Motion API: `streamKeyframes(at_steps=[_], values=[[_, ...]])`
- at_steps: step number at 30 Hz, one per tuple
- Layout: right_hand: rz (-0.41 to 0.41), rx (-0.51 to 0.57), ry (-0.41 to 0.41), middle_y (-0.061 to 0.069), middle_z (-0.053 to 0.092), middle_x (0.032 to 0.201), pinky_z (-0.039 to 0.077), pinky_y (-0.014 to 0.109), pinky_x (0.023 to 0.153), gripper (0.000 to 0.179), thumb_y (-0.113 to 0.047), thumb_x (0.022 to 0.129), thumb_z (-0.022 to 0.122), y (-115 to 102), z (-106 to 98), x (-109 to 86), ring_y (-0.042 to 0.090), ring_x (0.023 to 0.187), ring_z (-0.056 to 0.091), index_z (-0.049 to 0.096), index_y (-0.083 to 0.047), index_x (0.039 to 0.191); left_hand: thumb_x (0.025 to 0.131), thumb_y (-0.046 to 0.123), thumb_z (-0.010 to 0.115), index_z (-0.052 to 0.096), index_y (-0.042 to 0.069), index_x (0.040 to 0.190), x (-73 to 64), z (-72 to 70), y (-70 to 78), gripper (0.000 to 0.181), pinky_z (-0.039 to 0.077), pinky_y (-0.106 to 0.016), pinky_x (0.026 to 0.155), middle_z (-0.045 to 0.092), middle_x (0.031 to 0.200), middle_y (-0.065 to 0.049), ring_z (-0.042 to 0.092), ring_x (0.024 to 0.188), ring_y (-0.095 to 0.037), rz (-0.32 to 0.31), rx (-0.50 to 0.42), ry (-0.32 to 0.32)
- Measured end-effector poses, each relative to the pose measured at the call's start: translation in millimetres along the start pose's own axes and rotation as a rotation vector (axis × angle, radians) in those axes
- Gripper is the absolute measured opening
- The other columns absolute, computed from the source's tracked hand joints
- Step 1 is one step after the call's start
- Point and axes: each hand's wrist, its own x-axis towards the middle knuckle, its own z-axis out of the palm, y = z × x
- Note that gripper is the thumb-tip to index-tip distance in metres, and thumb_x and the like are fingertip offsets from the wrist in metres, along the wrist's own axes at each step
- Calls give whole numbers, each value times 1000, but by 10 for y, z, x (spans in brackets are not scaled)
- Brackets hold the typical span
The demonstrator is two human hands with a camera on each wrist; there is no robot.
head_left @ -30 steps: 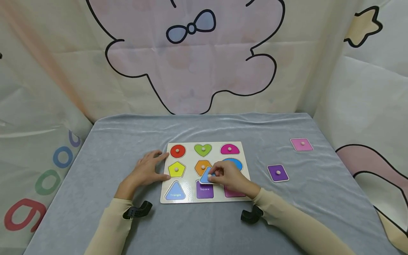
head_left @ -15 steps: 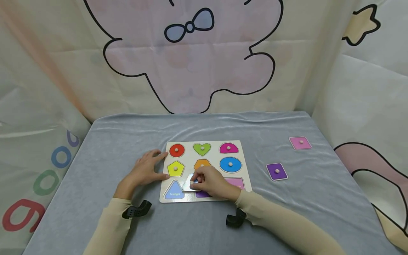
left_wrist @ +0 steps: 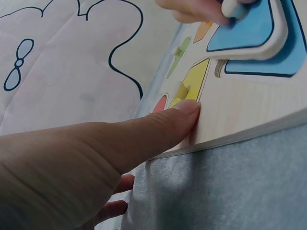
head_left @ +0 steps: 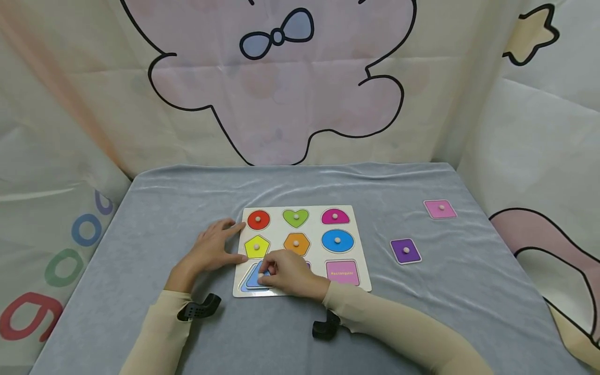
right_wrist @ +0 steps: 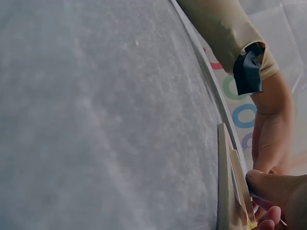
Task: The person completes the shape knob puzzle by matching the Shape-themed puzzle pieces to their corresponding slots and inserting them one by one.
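My right hand (head_left: 290,273) pinches the small knob of a blue triangle puzzle piece (head_left: 253,279). In the left wrist view, the triangle piece (left_wrist: 247,36) is tilted over its blue triangle recess (left_wrist: 283,67), partly overlapping it and slightly off to one side. The white shape-puzzle board (head_left: 276,229) lies on the table. At its left edge is my left hand (head_left: 206,253), fingers spread; the thumb (left_wrist: 158,132) rests on the board beside the yellow pentagon piece (head_left: 257,247). My right hand mostly covers the square recess. Bare is the pink rectangle recess (head_left: 342,272).
Red circle (head_left: 258,219), green heart (head_left: 296,217), magenta half-circle (head_left: 335,216), orange hexagon (head_left: 297,244) and blue oval (head_left: 337,240) sit in the board. Right of it lie a purple square piece (head_left: 405,251) and a pink piece (head_left: 440,209) on the grey cloth (head_left: 398,302).
My right hand has carried the blue triangle piece leftward, from over the square recess to the triangle recess. The left hand stays at the board's left edge.
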Motion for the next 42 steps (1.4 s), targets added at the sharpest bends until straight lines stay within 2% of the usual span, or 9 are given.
streamKeyframes(at_steps=[12, 31, 42], values=[[40, -96, -35, -11, 49, 62, 33, 16, 56, 13, -28, 86, 82, -122, 74, 63, 1, 60, 45, 75, -18, 86, 80, 42, 83, 43, 19, 155, -5, 0, -7, 88, 27, -72, 113, 38, 155, -20, 33, 143, -44, 5, -13, -6], [17, -141, -45, -10, 50, 63, 32, 17, 56, 13, -29, 86, 82, -124, 95, 76, 1, 61, 45, 75, -18, 88, 80, 42, 82, 44, 17, 154, 7, -2, -1, 88, 28, -72, 112, 38, 154, -21, 33, 142, -44, 9, 3, -2], [33, -137, -107, -14, 57, 73, 40, 15, 62, 19, -35, 85, 82, -116, 63, 86, -1, 71, 50, 77, -21, 97, 79, 43, 83, 44, 16, 154, 2, 3, -18, 88, 28, -72, 111, 40, 153, -21, 34, 141, -44, 24, 7, 4]])
